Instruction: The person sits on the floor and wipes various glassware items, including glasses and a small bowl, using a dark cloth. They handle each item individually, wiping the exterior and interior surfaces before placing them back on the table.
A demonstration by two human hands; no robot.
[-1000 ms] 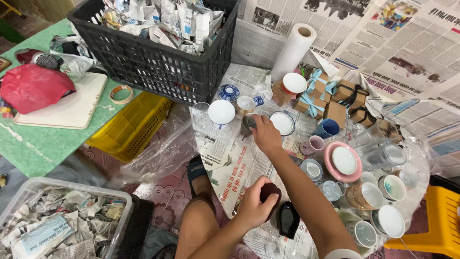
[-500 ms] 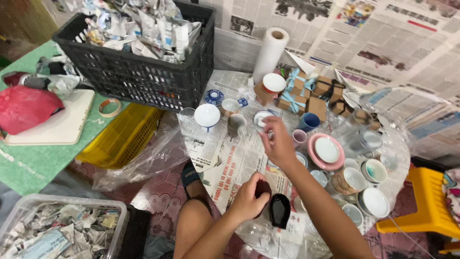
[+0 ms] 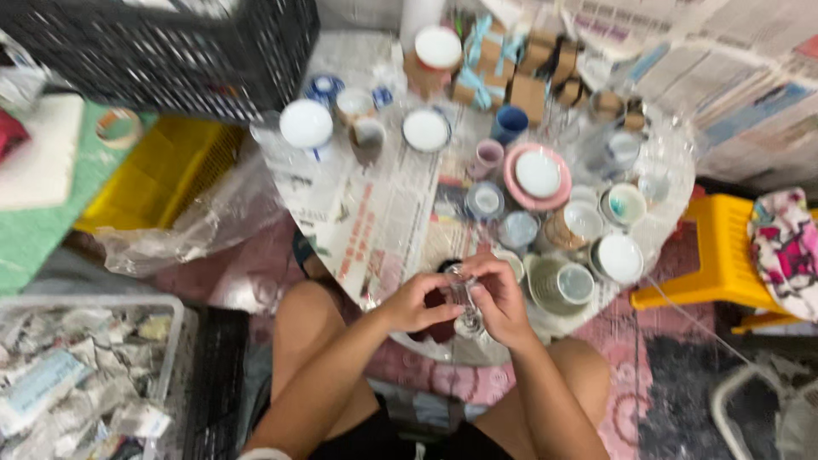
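At the lower left of the frame sits a clear plastic bin of crumpled newspaper scraps. Above it, at the upper left, a black plastic lattice crate stands over a flat yellow plastic tray, with a roll of tape on the green surface beside them.

Low in the middle of the frame, the left hand and the right hand meet over the near edge of the newspaper-covered round table. Both hold a small clear glass cup between them: the left fingers curl around its left side, the right fingers close over its top and right side. A small dark object lies under the left hand, too blurred to tell what it is.

Farther up the table stand a white-lidded cup with blue pattern and a white-rimmed bowl. Right of centre are a pink plate carrying a white saucer and a cluster of pale ceramic cups.

At the right edge stands a yellow plastic stool, with a floral cloth beside it.
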